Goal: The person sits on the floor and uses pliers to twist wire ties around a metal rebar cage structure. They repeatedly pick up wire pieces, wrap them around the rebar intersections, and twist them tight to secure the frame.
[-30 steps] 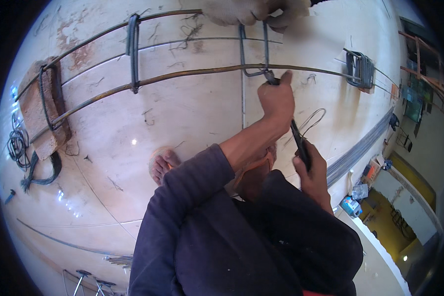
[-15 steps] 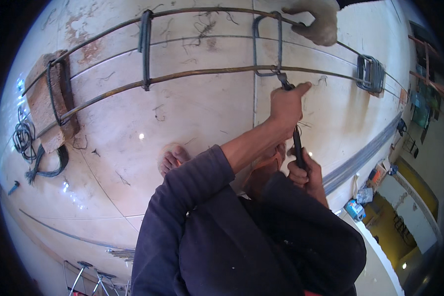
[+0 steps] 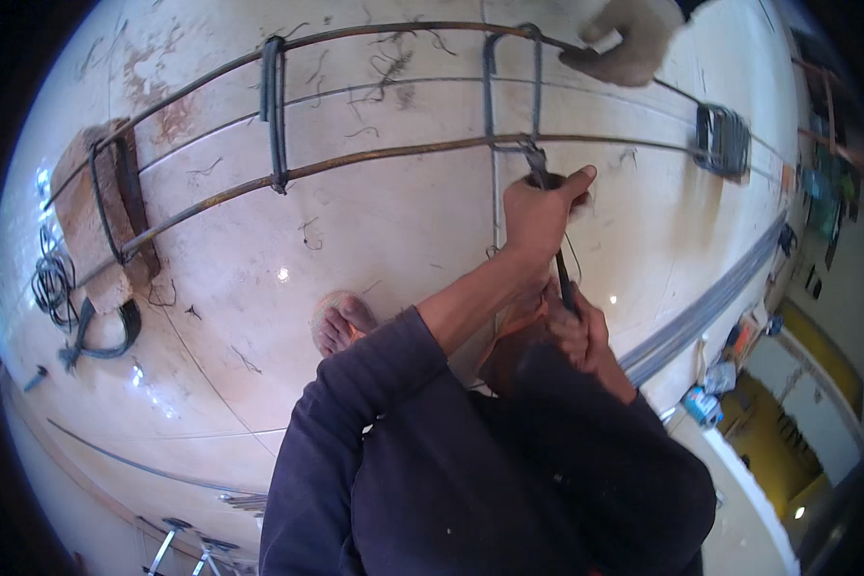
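A pair of long-handled pincers (image 3: 538, 165) has its jaws at the near bar of a rebar cage (image 3: 394, 151), where a stirrup (image 3: 491, 91) crosses it. My left hand (image 3: 538, 213) is closed around the pincers just below the jaws, its thumb sticking out to the right. Lower down, my right hand (image 3: 581, 331) grips the handle end. A thin wire hangs beside the handle. The tie at the jaws is too small to make out. Another person's hand (image 3: 629, 48) is at the far bar, right of the stirrup.
A brick block (image 3: 94, 216) props the cage's left end. Bundled stirrups (image 3: 275, 115) hang left of centre, and more stirrups (image 3: 722, 139) sit at the right. Wire coils (image 3: 53, 286) lie at far left. Long bars (image 3: 710, 298) run along the right; wire scraps litter the tiled floor.
Both hands and the pincers have shifted slightly left, and the handle tilts more. The jaws have moved a little left along the near bar. The whole view has shifted slightly.
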`<control>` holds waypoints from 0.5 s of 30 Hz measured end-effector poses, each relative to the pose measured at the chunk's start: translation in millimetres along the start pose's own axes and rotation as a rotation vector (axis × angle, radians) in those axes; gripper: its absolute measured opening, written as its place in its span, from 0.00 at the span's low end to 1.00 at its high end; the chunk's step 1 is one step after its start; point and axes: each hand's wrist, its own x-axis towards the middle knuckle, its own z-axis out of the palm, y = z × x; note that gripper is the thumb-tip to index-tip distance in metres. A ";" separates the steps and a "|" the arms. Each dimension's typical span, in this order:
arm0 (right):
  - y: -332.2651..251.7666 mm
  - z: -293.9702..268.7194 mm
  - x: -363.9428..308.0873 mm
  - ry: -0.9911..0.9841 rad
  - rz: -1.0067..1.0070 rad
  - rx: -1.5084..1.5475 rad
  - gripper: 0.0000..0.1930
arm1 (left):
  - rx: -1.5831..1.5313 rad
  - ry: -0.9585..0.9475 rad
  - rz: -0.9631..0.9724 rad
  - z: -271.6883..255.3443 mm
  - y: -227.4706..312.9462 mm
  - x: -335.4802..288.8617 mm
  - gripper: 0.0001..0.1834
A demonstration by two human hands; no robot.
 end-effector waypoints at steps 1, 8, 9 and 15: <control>-4.6 5.7 3.6 -0.220 0.114 0.179 0.27 | -0.113 0.029 -0.050 5.0 1.2 -1.6 0.20; 5.9 65.7 -20.5 0.445 -0.656 -1.408 0.20 | -0.328 0.112 -0.178 17.2 5.2 -12.0 0.20; 1.4 73.3 -23.2 0.570 -0.698 -1.757 0.19 | -0.327 0.126 -0.196 17.9 8.1 -13.7 0.19; -21.3 8.5 -7.1 0.041 -0.298 -0.674 0.19 | 0.542 0.321 0.338 18.2 -14.5 -37.2 0.34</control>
